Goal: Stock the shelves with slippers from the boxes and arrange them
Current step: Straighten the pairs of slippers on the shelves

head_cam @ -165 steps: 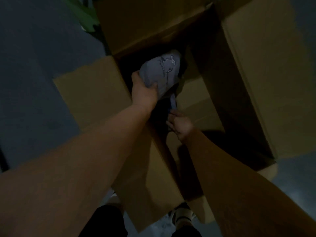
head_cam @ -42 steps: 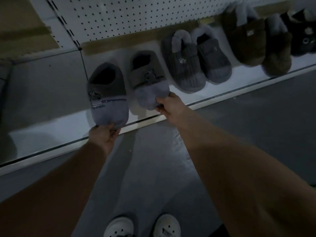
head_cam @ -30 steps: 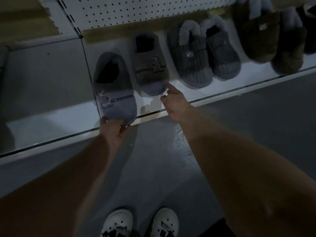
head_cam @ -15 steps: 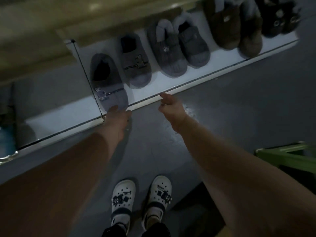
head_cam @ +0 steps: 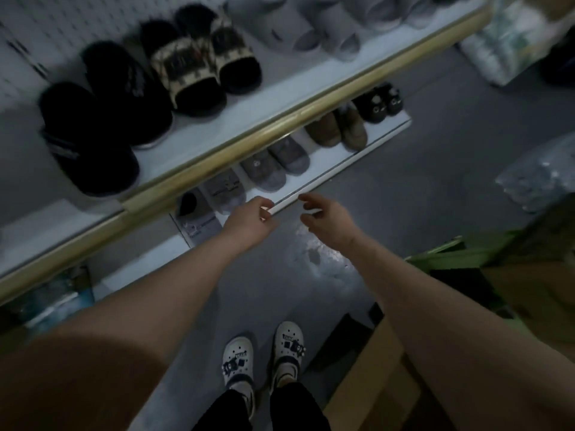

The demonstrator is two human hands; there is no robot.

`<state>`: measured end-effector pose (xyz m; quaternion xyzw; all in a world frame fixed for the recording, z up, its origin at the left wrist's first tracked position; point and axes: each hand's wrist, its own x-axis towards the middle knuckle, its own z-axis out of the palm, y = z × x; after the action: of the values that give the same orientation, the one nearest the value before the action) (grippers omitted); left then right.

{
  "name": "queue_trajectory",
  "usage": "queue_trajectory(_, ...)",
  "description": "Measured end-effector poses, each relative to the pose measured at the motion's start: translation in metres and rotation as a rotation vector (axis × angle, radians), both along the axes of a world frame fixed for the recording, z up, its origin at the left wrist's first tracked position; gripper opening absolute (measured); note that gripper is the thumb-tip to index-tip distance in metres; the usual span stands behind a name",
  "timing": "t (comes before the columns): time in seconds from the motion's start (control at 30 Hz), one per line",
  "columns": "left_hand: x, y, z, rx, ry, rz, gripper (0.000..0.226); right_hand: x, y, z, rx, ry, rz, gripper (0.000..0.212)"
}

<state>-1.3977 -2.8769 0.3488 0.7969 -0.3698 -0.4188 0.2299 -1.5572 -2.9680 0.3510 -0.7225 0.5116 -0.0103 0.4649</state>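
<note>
Two grey rabbit slippers lie on the bottom shelf (head_cam: pixel 326 178): one slipper (head_cam: pixel 199 220) at the left, partly hidden by the upper shelf's wooden edge, its mate (head_cam: pixel 225 189) just to the right. My left hand (head_cam: pixel 250 220) hovers at the shelf's front lip beside them, fingers loosely curled, holding nothing. My right hand (head_cam: pixel 326 217) is open above the floor, a little right of the left one. A cardboard box (head_cam: pixel 373 377) stands at my lower right.
More grey (head_cam: pixel 264 169), brown (head_cam: pixel 339 129) and black (head_cam: pixel 379 102) slippers line the bottom shelf. The upper shelf (head_cam: pixel 217 132) holds black furry and checked slippers. Wrapped packs (head_cam: pixel 541 178) lie on the floor at right, near a green crate (head_cam: pixel 451 259). My white clogs (head_cam: pixel 264 353) stand below.
Both hands let go of the grey slippers, which now rest on the bottom shelf, and drew back from it. The view has risen, so the upper shelf now shows.
</note>
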Motion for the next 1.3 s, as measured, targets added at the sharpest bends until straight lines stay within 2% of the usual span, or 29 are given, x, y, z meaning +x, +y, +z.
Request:
queue_trajectory(0.2, -0.012, 0.0, 0.142, -0.193, -0.009, -0.214, 0.044, -0.042, 0.013, 0.148, -0.29, 0.009, 0.034, 0.042)
queue_trajectory(0.43, -0.019, 0.017, 0.256, -0.395, -0.109, -0.309, 0.038, -0.075, 0.037, 0.281, -0.506, -0.07, 0.027, 0.038)
queue_trajectory(0.53, -0.025, 0.017, 0.3, -0.451, -0.153, -0.363, 0.04, -0.088, 0.036, 0.321, -0.536, -0.04, -0.013, 0.046)
queue_trajectory(0.93, -0.029, -0.005, 0.425, -0.722, -0.228, -0.494, 0.037, -0.118, 0.033, 0.43, -0.792, 0.04, 0.013, 0.048)
queue_trajectory(1.3, -0.046, -0.077, 0.465, -0.807, -0.327, -0.545, 0.037, -0.114, -0.035, 0.46, -0.862, 0.035, -0.004, 0.052)
